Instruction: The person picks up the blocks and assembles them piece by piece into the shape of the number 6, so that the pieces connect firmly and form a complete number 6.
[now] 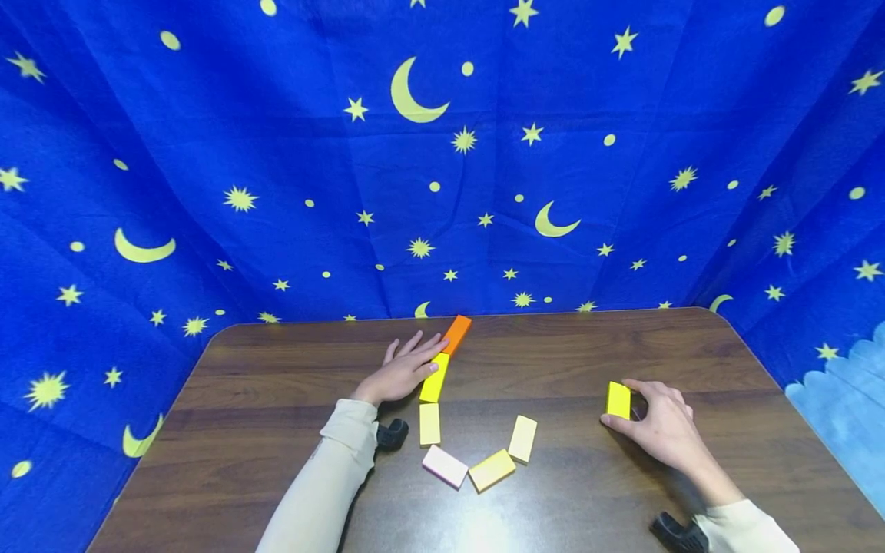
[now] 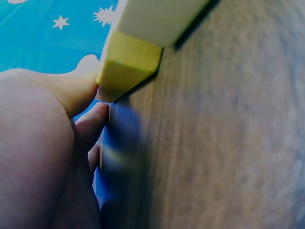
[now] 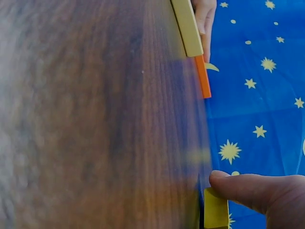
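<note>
With fingers stretched out, my left hand (image 1: 397, 379) touches the orange block (image 1: 459, 332) near the table's far edge. Its thumb lies at the bright yellow block (image 1: 432, 388), which meets the orange one end to end. On the right side, my right hand (image 1: 667, 426) pinches another yellow block (image 1: 618, 401) between thumb and fingers. The right wrist view shows that thumb (image 3: 243, 188) on top of the block (image 3: 217, 207). From the left hand's yellow block, a curved line continues toward me: a pale yellow block (image 1: 429, 425), then a pink block (image 1: 445, 467).
A light orange block (image 1: 492, 471) and a cream block (image 1: 523, 439) carry the curve up to the right. Everything lies on a brown wood-grain table (image 1: 553, 353). Blue cloth (image 1: 311, 153) with moons and stars hangs behind the table and along its sides.
</note>
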The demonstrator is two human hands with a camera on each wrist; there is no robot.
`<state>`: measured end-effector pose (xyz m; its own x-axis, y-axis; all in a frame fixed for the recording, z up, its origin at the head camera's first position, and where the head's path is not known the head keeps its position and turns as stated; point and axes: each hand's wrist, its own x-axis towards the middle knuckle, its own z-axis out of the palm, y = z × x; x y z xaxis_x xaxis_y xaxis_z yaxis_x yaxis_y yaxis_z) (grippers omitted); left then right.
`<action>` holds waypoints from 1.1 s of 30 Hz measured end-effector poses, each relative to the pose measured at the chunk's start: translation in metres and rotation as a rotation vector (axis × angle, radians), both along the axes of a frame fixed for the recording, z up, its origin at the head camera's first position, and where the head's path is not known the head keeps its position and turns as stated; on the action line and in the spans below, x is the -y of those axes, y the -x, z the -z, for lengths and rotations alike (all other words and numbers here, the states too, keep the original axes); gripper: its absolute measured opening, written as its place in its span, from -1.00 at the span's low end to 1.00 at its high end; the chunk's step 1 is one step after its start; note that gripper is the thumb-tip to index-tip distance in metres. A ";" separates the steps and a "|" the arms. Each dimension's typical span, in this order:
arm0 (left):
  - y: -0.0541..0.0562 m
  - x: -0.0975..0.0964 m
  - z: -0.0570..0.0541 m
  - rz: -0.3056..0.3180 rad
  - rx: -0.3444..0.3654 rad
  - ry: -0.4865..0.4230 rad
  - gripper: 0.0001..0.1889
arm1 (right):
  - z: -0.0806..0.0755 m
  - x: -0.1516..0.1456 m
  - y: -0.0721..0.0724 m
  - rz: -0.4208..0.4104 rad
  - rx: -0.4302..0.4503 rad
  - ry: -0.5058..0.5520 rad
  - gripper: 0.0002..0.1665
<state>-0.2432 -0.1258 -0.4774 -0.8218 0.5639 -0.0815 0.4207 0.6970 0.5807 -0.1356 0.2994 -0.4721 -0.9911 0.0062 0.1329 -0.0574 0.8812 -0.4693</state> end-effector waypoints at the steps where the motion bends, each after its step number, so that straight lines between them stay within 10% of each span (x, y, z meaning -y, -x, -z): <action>1: 0.000 0.000 0.000 -0.001 0.002 0.001 -0.45 | 0.000 0.000 0.000 -0.001 0.000 -0.001 -0.05; 33: 0.001 0.000 0.001 -0.002 0.003 0.009 -0.45 | -0.015 0.025 0.016 -0.159 -0.066 0.035 -0.12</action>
